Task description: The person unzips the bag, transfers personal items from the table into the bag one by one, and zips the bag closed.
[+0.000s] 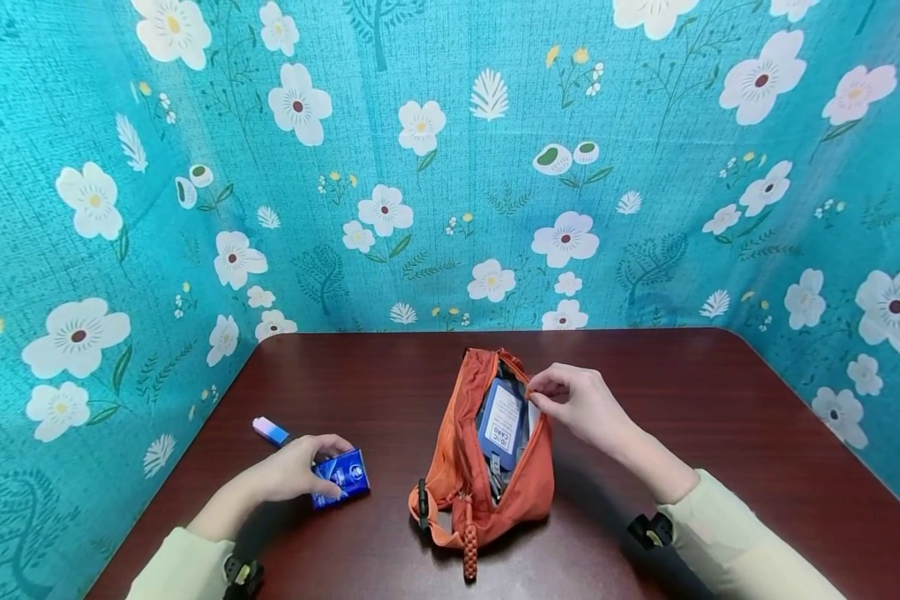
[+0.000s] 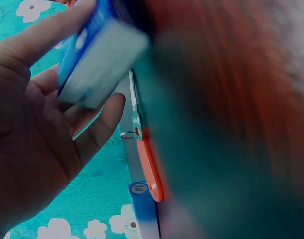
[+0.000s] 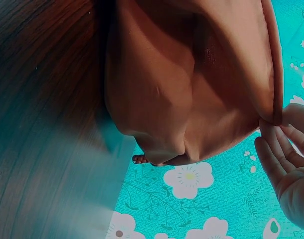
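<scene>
My left hand [image 1: 296, 468] grips a small blue packet [image 1: 345, 477], apparently pocket tissues, between thumb and fingers, low over the left side of the table. In the left wrist view the packet [image 2: 104, 62] shows a pale end. An orange waist bag [image 1: 450, 450] lies unzipped near the middle. My right hand [image 1: 581, 400] pinches the right edge of its opening, and the right wrist view shows thumb and fingertips [image 3: 268, 130] at that rim. Inside the bag lie a blue card holder [image 1: 504, 421] marked ID/IC CARD and some metallic things [image 1: 497, 482] lower down.
Behind my left hand lies a pink-and-blue stick [image 1: 270, 431], like a USB drive. Beside it, the left wrist view shows an orange-handled tool [image 2: 149, 169] with a metal ring. A braided pull [image 1: 470, 542] hangs toward the front. Flowered teal cloth [image 1: 420, 167] encloses the dark table [image 1: 690, 375].
</scene>
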`<control>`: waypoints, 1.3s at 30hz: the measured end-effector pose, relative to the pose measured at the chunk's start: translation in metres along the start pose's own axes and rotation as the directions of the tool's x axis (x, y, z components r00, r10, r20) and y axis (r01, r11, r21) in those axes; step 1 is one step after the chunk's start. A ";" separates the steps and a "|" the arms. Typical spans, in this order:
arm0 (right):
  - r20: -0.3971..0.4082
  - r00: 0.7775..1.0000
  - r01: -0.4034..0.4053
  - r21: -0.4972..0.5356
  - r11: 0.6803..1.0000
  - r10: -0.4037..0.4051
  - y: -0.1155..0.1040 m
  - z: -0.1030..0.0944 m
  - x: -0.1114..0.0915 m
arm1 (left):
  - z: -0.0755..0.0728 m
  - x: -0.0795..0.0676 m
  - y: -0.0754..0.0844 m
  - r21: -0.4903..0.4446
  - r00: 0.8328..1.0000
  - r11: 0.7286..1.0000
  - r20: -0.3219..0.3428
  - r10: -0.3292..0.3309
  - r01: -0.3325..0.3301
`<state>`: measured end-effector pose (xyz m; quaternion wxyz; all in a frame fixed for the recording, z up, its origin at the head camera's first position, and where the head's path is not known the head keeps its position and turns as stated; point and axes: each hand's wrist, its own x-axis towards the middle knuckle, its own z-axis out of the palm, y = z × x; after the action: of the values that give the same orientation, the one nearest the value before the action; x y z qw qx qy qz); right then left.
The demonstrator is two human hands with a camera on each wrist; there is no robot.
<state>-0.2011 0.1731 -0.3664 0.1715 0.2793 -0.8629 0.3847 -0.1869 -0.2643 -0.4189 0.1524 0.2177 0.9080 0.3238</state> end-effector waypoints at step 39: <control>0.006 1.000 -0.012 0.005 1.000 0.012 0.003 0.002 -0.002 | -0.013 0.064 0.092 -0.003 0.952 0.953 -0.047 0.302 -0.303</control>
<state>-0.2020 0.1739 -0.3703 0.1660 0.2754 -0.8641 0.3873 -0.2194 -0.1754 -0.3579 0.0811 0.3459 0.8655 0.3531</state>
